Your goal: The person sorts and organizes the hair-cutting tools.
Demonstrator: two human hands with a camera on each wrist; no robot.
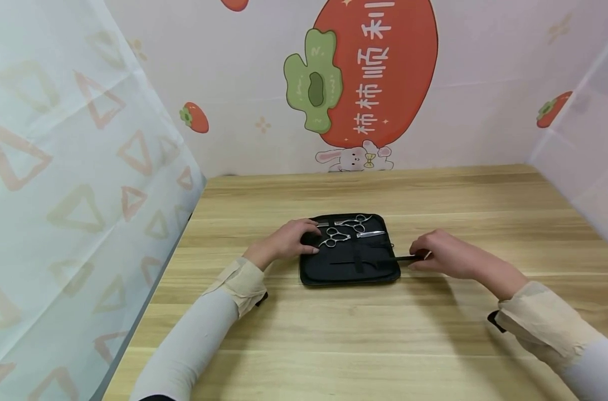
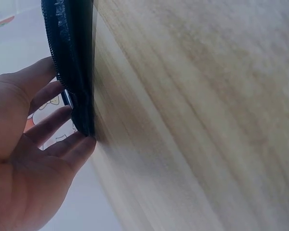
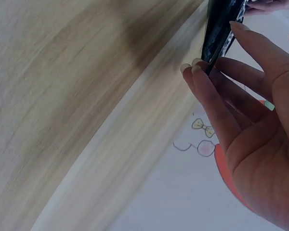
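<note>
A black zip case (image 1: 329, 273) lies unfolded on the wooden table, with silver scissors (image 1: 333, 238) and a second silver pair (image 1: 356, 224) tucked in it. My left hand (image 1: 290, 238) rests at the case's left edge. In the left wrist view, the fingertips of that hand (image 2: 33, 134) touch the case's rim (image 2: 79, 62), fingers fairly straight. With thumb and fingertips, my right hand (image 1: 446, 254) pinches the right end of a slim black tool (image 1: 401, 258), which lies across the case's lower part and passes a holding band; its exact kind is unclear.
The wooden table (image 1: 364, 340) reaches back to a printed wall cloth (image 1: 253, 83). A pale cloth (image 1: 83, 167) hangs along the left side, and another (image 1: 594, 111) stands at the right.
</note>
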